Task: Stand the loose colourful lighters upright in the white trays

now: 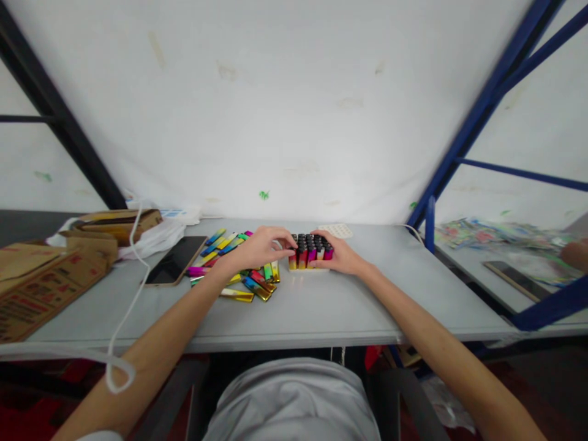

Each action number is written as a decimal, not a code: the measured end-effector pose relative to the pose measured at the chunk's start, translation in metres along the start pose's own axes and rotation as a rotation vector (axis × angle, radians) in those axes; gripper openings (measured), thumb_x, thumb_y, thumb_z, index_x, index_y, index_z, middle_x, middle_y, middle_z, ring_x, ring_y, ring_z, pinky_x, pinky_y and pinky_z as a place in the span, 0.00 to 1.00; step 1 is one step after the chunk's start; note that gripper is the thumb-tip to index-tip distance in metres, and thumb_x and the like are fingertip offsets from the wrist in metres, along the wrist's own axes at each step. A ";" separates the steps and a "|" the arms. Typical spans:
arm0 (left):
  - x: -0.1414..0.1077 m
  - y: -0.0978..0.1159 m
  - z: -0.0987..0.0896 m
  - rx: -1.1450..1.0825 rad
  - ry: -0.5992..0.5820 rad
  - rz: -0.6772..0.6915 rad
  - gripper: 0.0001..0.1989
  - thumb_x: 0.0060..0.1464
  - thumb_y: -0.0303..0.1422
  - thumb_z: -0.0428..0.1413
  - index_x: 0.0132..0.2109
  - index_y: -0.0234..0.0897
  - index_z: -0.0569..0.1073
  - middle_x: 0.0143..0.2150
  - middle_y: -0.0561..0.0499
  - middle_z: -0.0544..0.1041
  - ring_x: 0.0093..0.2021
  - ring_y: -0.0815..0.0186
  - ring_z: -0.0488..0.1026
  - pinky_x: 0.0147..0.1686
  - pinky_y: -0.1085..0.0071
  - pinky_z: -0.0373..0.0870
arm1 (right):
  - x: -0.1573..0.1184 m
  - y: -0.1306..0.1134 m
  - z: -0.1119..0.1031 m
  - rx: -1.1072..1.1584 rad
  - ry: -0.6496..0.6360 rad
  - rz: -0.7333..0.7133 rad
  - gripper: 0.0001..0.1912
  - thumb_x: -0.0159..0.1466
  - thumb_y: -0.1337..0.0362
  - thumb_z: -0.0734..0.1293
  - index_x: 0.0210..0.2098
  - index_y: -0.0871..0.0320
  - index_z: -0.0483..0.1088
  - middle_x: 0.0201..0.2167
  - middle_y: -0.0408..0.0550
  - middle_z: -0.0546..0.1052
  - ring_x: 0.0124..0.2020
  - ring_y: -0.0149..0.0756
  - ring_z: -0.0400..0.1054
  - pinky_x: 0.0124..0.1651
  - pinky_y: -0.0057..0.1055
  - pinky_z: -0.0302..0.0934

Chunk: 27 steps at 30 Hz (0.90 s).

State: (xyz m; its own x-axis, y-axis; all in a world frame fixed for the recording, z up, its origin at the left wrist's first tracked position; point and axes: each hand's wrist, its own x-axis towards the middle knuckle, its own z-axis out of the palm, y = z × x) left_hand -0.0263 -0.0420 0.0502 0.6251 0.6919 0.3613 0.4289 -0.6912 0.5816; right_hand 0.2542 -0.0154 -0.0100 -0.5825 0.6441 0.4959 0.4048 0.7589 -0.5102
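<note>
A tight block of upright lighters (pixel 302 257) stands on the grey table, black tops up and shiny pink, red and yellow bodies below. My right hand (pixel 339 254) is wrapped round the block's right side, thumb at the front and fingers behind. At the block's left front corner, my left hand (pixel 266 248) has thumb and forefinger closed on the black top of a lighter. Under and beside my left wrist lies a loose pile of shiny, many-coloured lighters (pixel 236 296), pointing various ways; my forearm hides part of it.
Left of the pile lies a dark phone (pixel 177 262). Cardboard boxes (pixel 50 275) and a white cable (pixel 138 294) are farther left. A pale dotted sheet (pixel 337 230) sits behind the block. Beyond the blue frame (pixel 463 135) are another phone (pixel 517 278) and another person's hand (pixel 574 252).
</note>
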 end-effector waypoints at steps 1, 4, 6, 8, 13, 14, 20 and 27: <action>0.000 -0.001 0.000 0.008 -0.012 0.001 0.09 0.58 0.36 0.61 0.43 0.35 0.79 0.38 0.48 0.80 0.38 0.65 0.78 0.38 0.72 0.76 | 0.000 0.000 0.000 0.000 0.000 -0.001 0.43 0.59 0.47 0.76 0.66 0.57 0.60 0.61 0.58 0.72 0.60 0.52 0.69 0.63 0.47 0.62; 0.001 -0.003 0.003 0.071 -0.015 0.032 0.09 0.59 0.36 0.60 0.43 0.36 0.79 0.37 0.49 0.80 0.37 0.65 0.77 0.37 0.72 0.75 | 0.000 -0.001 0.000 -0.003 -0.004 0.000 0.42 0.59 0.47 0.76 0.66 0.57 0.60 0.61 0.58 0.72 0.61 0.52 0.68 0.64 0.48 0.62; 0.002 -0.004 0.005 0.125 -0.005 0.059 0.09 0.58 0.36 0.60 0.44 0.37 0.78 0.37 0.49 0.78 0.36 0.66 0.75 0.38 0.71 0.74 | 0.001 -0.001 0.000 -0.006 -0.005 0.008 0.42 0.59 0.47 0.76 0.66 0.57 0.60 0.61 0.58 0.72 0.61 0.52 0.68 0.64 0.48 0.62; 0.002 -0.004 0.006 0.163 0.012 0.075 0.12 0.58 0.36 0.61 0.47 0.37 0.77 0.37 0.50 0.76 0.35 0.66 0.74 0.38 0.70 0.73 | 0.001 -0.001 0.000 -0.005 -0.003 0.011 0.42 0.59 0.48 0.76 0.65 0.57 0.61 0.62 0.58 0.72 0.61 0.52 0.68 0.64 0.48 0.62; 0.001 -0.005 0.007 0.277 0.100 0.106 0.16 0.60 0.39 0.59 0.51 0.36 0.75 0.39 0.49 0.73 0.38 0.63 0.73 0.41 0.67 0.72 | 0.000 -0.001 0.001 0.006 0.009 0.006 0.43 0.58 0.47 0.77 0.66 0.56 0.61 0.61 0.57 0.72 0.60 0.51 0.69 0.63 0.47 0.63; 0.000 -0.006 0.008 0.304 0.106 0.117 0.15 0.61 0.40 0.58 0.50 0.36 0.76 0.39 0.49 0.73 0.39 0.62 0.73 0.42 0.66 0.72 | 0.000 0.000 0.001 0.008 0.012 0.008 0.43 0.58 0.47 0.77 0.66 0.55 0.61 0.61 0.56 0.72 0.59 0.51 0.69 0.63 0.47 0.63; 0.001 -0.009 0.010 0.351 0.124 0.136 0.13 0.62 0.40 0.56 0.48 0.37 0.76 0.41 0.47 0.73 0.41 0.61 0.73 0.46 0.63 0.71 | 0.006 0.014 0.012 -0.030 0.112 0.018 0.43 0.58 0.47 0.77 0.66 0.54 0.61 0.61 0.56 0.71 0.61 0.51 0.68 0.65 0.49 0.61; 0.001 -0.014 0.006 0.376 0.242 0.054 0.15 0.64 0.40 0.53 0.50 0.35 0.75 0.42 0.45 0.74 0.41 0.60 0.73 0.46 0.63 0.71 | 0.034 0.044 0.015 -0.212 0.166 0.042 0.42 0.60 0.46 0.76 0.68 0.52 0.62 0.56 0.55 0.69 0.57 0.49 0.69 0.63 0.47 0.64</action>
State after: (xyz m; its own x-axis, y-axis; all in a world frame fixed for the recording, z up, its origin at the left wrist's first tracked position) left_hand -0.0275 -0.0326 0.0382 0.5018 0.6509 0.5696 0.6352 -0.7243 0.2681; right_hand 0.2418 0.0381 -0.0260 -0.4460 0.6691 0.5945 0.5745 0.7233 -0.3830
